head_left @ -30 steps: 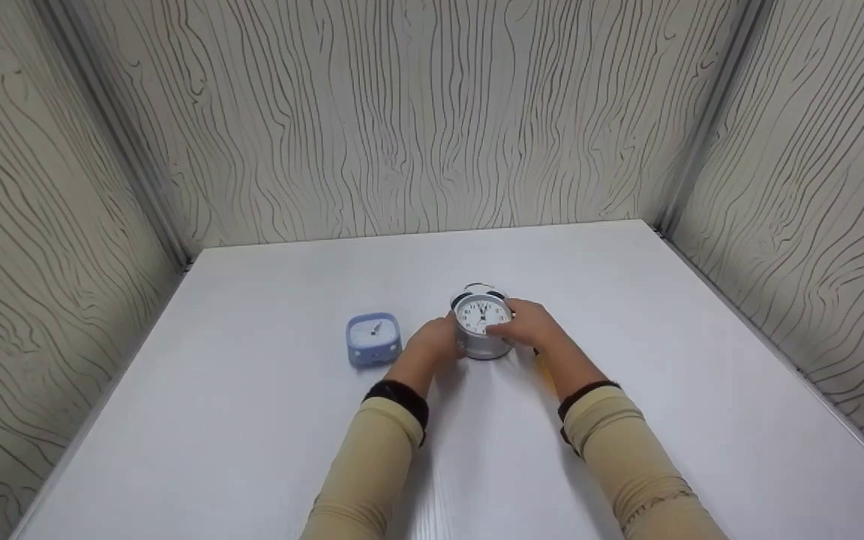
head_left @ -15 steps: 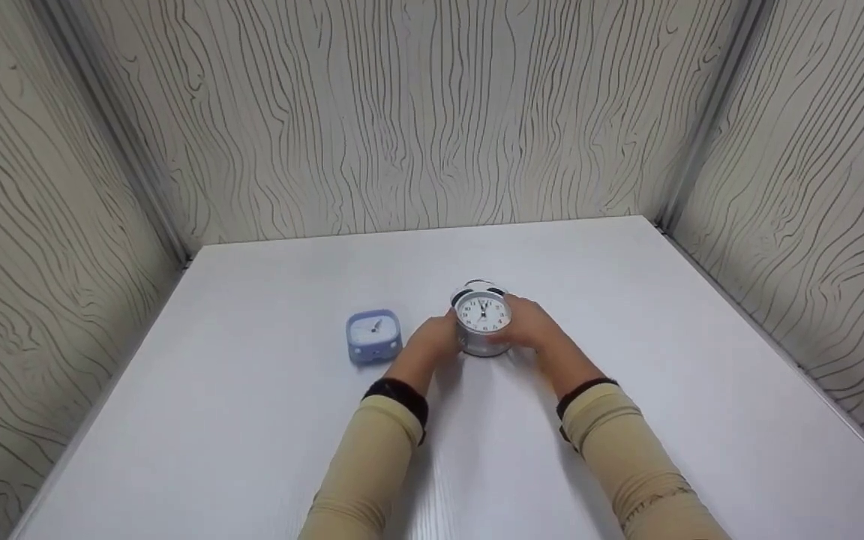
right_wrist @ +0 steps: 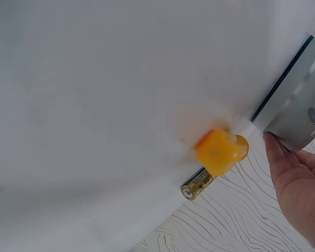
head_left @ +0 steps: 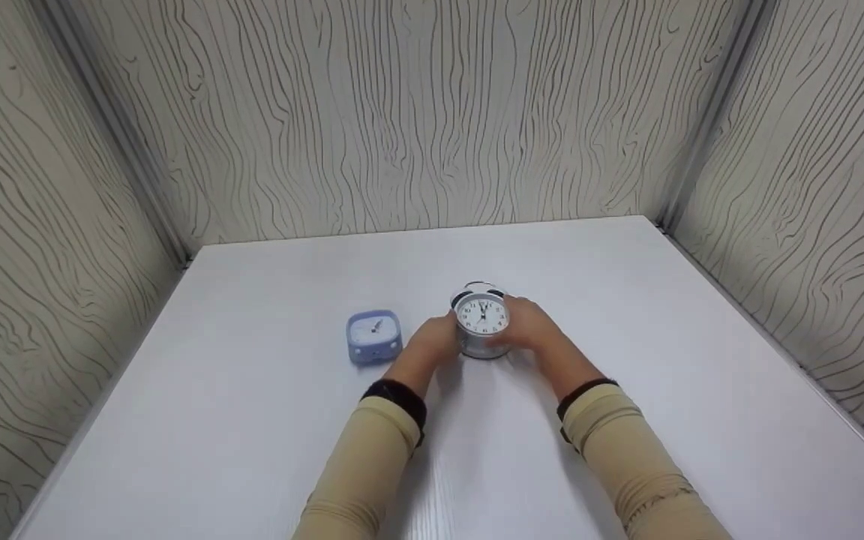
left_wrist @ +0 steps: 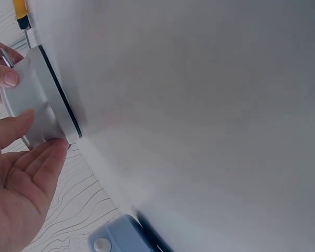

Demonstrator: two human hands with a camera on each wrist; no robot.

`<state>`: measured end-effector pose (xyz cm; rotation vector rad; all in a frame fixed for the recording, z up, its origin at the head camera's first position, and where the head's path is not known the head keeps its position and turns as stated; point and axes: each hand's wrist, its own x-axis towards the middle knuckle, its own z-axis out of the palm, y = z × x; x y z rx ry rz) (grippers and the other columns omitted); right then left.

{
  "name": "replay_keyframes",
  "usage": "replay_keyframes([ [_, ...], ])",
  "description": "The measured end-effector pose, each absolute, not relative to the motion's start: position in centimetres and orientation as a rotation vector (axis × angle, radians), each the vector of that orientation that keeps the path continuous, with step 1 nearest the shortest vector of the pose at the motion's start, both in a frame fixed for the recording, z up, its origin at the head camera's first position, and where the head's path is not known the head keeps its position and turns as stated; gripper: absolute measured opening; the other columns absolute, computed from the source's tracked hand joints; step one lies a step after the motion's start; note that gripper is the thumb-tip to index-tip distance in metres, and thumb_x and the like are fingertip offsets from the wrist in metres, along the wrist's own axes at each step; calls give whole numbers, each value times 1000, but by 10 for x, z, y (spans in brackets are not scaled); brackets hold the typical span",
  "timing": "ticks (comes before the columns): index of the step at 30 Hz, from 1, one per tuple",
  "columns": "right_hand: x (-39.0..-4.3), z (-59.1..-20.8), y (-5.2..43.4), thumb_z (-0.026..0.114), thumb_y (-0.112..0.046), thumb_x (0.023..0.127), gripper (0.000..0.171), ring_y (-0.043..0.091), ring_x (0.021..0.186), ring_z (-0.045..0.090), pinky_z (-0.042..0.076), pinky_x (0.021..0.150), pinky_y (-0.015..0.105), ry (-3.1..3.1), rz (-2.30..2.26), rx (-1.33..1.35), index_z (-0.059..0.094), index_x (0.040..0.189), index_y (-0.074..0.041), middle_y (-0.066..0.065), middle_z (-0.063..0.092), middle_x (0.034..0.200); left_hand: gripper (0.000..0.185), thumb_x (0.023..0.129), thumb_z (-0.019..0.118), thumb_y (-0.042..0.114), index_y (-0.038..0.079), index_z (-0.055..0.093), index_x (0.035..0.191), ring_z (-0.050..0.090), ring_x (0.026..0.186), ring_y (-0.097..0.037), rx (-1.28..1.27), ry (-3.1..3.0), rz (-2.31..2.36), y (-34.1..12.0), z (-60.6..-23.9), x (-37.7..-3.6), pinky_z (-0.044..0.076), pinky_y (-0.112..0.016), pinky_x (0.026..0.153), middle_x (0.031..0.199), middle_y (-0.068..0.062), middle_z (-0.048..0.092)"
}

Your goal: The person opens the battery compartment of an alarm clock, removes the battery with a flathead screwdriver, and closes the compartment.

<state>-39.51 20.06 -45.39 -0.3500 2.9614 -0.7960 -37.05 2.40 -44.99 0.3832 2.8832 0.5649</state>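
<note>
A silver twin-bell alarm clock (head_left: 482, 313) lies on its back on the white table, dial up. From its left side my left hand (head_left: 434, 340) grips the case; the left wrist view shows the thumb and fingers on the case (left_wrist: 42, 100). Opposite, my right hand (head_left: 533, 324) holds the right side, thumb low by the dial's edge. Some fingers of both hands are hidden behind the clock in the head view. A blue square alarm clock (head_left: 373, 337) sits to the left, apart from the hands.
In the right wrist view a yellow-orange handle (right_wrist: 218, 152) and a gold AA battery (right_wrist: 198, 184) lie near my right hand. The left wrist view shows a screwdriver (left_wrist: 21, 8) beyond the silver clock. Wood-patterned panels (head_left: 402, 112) enclose the table (head_left: 214, 420).
My right thumb has slid off the dial down to the clock's lower side. The silver clock has stayed nearly still, with both hands on it. The blue clock has not moved.
</note>
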Motion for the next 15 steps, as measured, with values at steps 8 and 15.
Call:
replay_keyframes([
  [8,-388,-450,197,85,-32,54,81,31,112,51,37,98,45,2943,-830,-395,54,123,-4,12,60,117,57,89,55,18,2,34,139,49,118,-25,366,2863,540,19,-447,-363,37,-35,101,127,-15,53],
  [15,-374,-451,188,84,-41,53,91,26,113,47,39,97,44,2926,-716,-363,48,130,-10,8,55,119,49,83,62,13,2,47,129,52,114,-25,334,2834,528,15,-445,-351,40,-35,98,121,-14,57],
])
